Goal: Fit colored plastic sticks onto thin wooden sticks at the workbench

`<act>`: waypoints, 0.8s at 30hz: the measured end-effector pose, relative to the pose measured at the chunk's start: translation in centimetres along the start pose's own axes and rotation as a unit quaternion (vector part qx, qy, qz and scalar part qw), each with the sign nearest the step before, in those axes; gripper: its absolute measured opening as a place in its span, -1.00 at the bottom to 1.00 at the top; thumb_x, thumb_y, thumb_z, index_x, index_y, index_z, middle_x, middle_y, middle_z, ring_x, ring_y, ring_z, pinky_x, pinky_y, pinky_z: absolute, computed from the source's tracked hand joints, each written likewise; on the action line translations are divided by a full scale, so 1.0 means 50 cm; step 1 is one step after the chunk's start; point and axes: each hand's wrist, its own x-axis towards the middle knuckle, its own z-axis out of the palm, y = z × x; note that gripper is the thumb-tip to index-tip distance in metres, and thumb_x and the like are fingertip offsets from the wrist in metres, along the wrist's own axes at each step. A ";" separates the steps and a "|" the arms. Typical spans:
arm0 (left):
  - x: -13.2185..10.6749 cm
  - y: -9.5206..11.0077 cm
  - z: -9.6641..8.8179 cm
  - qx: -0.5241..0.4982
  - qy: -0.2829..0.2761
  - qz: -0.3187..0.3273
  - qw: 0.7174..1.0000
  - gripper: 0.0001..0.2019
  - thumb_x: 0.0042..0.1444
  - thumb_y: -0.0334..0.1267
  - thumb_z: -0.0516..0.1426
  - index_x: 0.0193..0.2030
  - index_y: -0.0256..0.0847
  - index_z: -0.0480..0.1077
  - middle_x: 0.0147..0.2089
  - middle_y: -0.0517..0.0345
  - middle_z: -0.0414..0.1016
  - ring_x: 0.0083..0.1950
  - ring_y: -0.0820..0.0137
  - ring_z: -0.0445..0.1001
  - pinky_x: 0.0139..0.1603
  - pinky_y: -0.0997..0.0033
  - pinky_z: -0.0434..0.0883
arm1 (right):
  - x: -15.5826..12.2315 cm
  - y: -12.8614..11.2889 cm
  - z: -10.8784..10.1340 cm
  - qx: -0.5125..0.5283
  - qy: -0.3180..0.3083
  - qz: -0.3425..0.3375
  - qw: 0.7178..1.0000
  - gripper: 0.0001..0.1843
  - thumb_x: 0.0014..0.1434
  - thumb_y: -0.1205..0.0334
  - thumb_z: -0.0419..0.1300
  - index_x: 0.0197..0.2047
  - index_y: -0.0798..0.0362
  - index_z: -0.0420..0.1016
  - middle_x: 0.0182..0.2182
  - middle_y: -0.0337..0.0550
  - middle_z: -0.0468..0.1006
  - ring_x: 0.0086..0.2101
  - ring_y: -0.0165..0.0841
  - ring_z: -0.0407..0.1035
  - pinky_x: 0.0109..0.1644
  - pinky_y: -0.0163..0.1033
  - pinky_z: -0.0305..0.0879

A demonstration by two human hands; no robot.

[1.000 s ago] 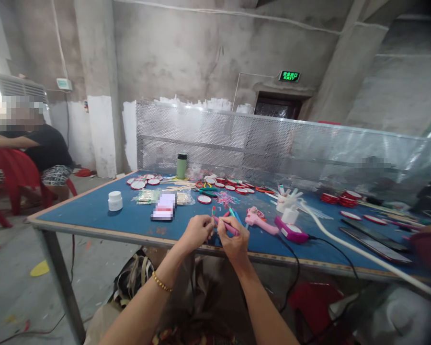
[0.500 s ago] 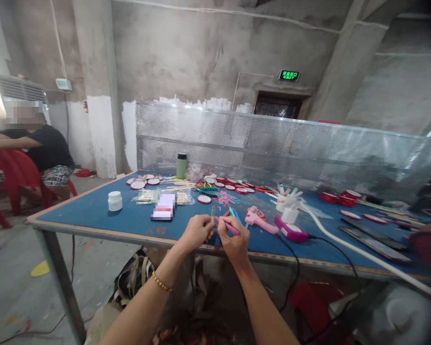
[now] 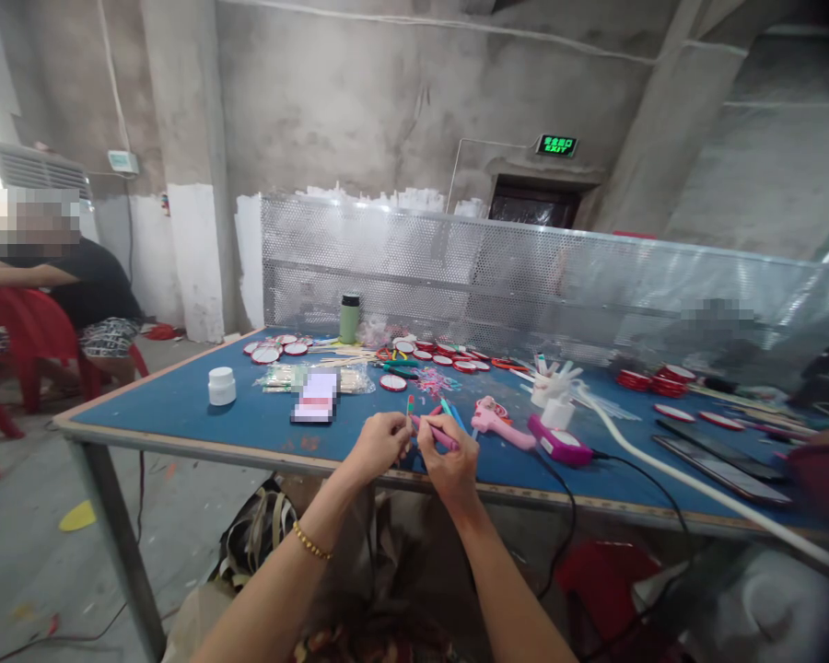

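My left hand (image 3: 379, 445) and my right hand (image 3: 448, 465) meet at the front edge of the blue table (image 3: 180, 410). Both are closed in a pinch on a small bundle of coloured sticks (image 3: 437, 433): a pink one lies across my right fingers, a thin red-tipped one stands up between the hands, and blue ones poke out behind. A gold bracelet (image 3: 310, 543) circles my left wrist. A pink glue gun (image 3: 498, 425) lies just right of my right hand.
On the table lie a white jar (image 3: 222, 386), a green flask (image 3: 349, 319), round red-rimmed discs (image 3: 449, 356), a white cup of sticks (image 3: 549, 384), a pink device (image 3: 559, 442) with a black cable, and a white tube (image 3: 697, 483). A perforated metal screen (image 3: 525, 276) backs it. A person sits at far left.
None beyond a slight shift of my fingers on the sticks; both hands stay in the same place at the table's front edge.
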 end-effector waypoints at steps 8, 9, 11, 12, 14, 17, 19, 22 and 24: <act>0.000 -0.002 0.001 -0.009 0.000 -0.004 1.000 -0.70 0.15 -0.15 0.00 -0.56 -0.22 0.24 -0.64 0.25 0.29 -0.59 0.51 0.28 -0.54 0.56 0.23 | 0.001 -0.003 -0.002 0.000 -0.002 -0.005 1.000 -0.82 0.26 0.29 0.11 -0.37 0.05 0.47 -0.48 -0.23 0.54 -0.45 -0.40 0.44 -0.32 -0.32 0.35; 0.000 -0.002 0.001 -0.011 0.000 -0.006 1.000 -0.70 0.14 -0.15 0.00 -0.56 -0.22 0.24 -0.64 0.26 0.29 -0.59 0.51 0.28 -0.54 0.57 0.23 | 0.001 -0.003 -0.002 0.000 -0.002 -0.006 1.000 -0.82 0.27 0.29 0.11 -0.37 0.05 0.47 -0.48 -0.23 0.54 -0.45 -0.40 0.43 -0.31 -0.32 0.35; 0.000 -0.002 0.001 -0.012 0.000 -0.006 1.000 -0.70 0.14 -0.14 0.00 -0.56 -0.22 0.24 -0.63 0.26 0.30 -0.59 0.51 0.28 -0.55 0.57 0.22 | 0.001 -0.002 -0.002 -0.003 -0.002 -0.005 1.000 -0.82 0.27 0.29 0.11 -0.37 0.05 0.47 -0.48 -0.23 0.54 -0.46 -0.41 0.43 -0.32 -0.32 0.35; 0.000 -0.001 0.000 -0.010 0.000 -0.004 1.000 -0.70 0.14 -0.14 0.00 -0.56 -0.22 0.24 -0.63 0.25 0.30 -0.59 0.51 0.28 -0.55 0.57 0.22 | 0.001 -0.002 -0.002 -0.004 0.000 -0.005 1.000 -0.81 0.27 0.29 0.11 -0.37 0.05 0.47 -0.48 -0.24 0.54 -0.46 -0.41 0.42 -0.32 -0.33 0.34; -0.001 0.001 -0.001 -0.007 0.000 -0.002 1.000 -0.70 0.14 -0.14 0.00 -0.56 -0.22 0.24 -0.63 0.26 0.30 -0.59 0.52 0.28 -0.55 0.57 0.21 | 0.001 -0.002 -0.001 -0.006 0.003 -0.003 1.000 -0.81 0.27 0.29 0.11 -0.37 0.06 0.46 -0.48 -0.24 0.53 -0.47 -0.42 0.42 -0.33 -0.34 0.33; -0.002 0.005 -0.002 -0.004 0.001 -0.001 1.000 -0.70 0.14 -0.15 0.00 -0.57 -0.22 0.23 -0.64 0.26 0.29 -0.60 0.52 0.27 -0.55 0.57 0.20 | 0.000 -0.002 -0.001 -0.009 0.005 -0.004 1.000 -0.81 0.28 0.29 0.11 -0.38 0.06 0.46 -0.49 -0.23 0.53 -0.47 -0.42 0.41 -0.34 -0.34 0.32; -0.002 0.006 -0.003 -0.003 0.000 0.000 1.000 -0.71 0.13 -0.16 0.00 -0.57 -0.22 0.22 -0.64 0.26 0.29 -0.60 0.52 0.27 -0.55 0.57 0.20 | 0.000 -0.003 -0.001 -0.013 0.008 -0.006 1.000 -0.81 0.27 0.29 0.11 -0.38 0.06 0.45 -0.50 -0.24 0.52 -0.48 -0.42 0.40 -0.35 -0.34 0.31; -0.001 0.004 -0.002 -0.002 -0.002 -0.004 1.000 -0.71 0.13 -0.16 0.00 -0.57 -0.21 0.22 -0.64 0.26 0.29 -0.60 0.51 0.28 -0.55 0.57 0.20 | 0.002 -0.003 -0.001 -0.019 0.010 -0.008 1.000 -0.81 0.27 0.29 0.11 -0.39 0.06 0.45 -0.51 -0.24 0.52 -0.49 -0.42 0.40 -0.36 -0.34 0.31; 0.000 0.003 -0.002 -0.002 -0.001 -0.006 1.000 -0.70 0.14 -0.14 0.00 -0.57 -0.21 0.22 -0.64 0.26 0.28 -0.60 0.51 0.27 -0.55 0.56 0.20 | 0.002 -0.003 -0.001 -0.020 0.010 -0.008 1.000 -0.81 0.27 0.29 0.11 -0.39 0.06 0.45 -0.50 -0.24 0.52 -0.49 -0.42 0.40 -0.35 -0.34 0.32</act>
